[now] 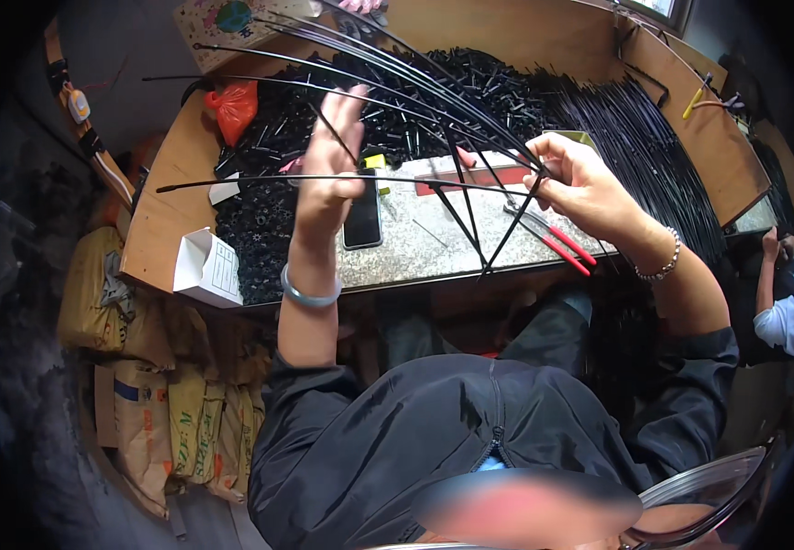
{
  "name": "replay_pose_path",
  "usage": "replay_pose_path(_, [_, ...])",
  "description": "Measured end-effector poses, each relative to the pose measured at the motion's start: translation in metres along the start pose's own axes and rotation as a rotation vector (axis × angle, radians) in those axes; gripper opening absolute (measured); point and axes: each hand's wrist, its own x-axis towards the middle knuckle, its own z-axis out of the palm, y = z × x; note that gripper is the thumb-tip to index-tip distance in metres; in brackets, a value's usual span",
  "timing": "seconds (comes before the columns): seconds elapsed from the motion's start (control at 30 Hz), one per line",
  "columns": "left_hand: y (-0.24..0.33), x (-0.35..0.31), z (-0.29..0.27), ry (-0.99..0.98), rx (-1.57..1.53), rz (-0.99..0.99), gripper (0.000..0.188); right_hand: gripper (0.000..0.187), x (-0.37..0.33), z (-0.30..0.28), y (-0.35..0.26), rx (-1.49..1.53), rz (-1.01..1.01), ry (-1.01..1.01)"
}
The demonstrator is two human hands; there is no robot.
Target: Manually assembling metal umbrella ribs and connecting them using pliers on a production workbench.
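Observation:
My right hand (589,188) is closed, its thumb and fingers pinching the gathered ends of an umbrella frame (433,185) made of several thin black ribs. The long ribs fan out to the left, and shorter struts hang in V shapes below the pinch. Raised at the left, my left hand (325,174) has its fingers stretched upward, slightly blurred. One rib crosses in front of this hand near the thumb, and a short dark rod slants over the palm; whether they touch it I cannot tell. Red-handled pliers (567,252) lie on the worktop below my right hand.
A phone (362,223) rests on the pale work board (397,257). Small black parts (259,225) heap behind and left; long black rods (640,151) lie right. An orange bag (235,110) and white box (206,270) stand left, above sacks (145,435). Another person (784,316) is far right.

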Motion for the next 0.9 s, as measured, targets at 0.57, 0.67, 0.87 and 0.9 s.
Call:
replay_pose_path(0.57, [-0.055, 0.038, 0.039, -0.373, -0.146, -0.180, 0.134, 0.048, -0.026, -0.025, -0.003, 0.018, 0.031, -0.078])
replay_pose_path(0.67, [-0.048, 0.034, 0.065, -0.375, -0.108, -0.096, 0.128, 0.057, -0.026, -0.033, 0.006, -0.110, -0.084, -0.151])
replay_pose_path(0.87, [-0.052, 0.012, 0.103, -0.469, -0.060, -0.183, 0.116, 0.059, -0.013, -0.020, -0.010, -0.158, -0.048, -0.216])
replay_pose_path(0.9, [-0.049, 0.013, 0.106, -0.510, 0.021, -0.143, 0.113, 0.056, -0.009, -0.015, -0.002, -0.053, -0.231, -0.154])
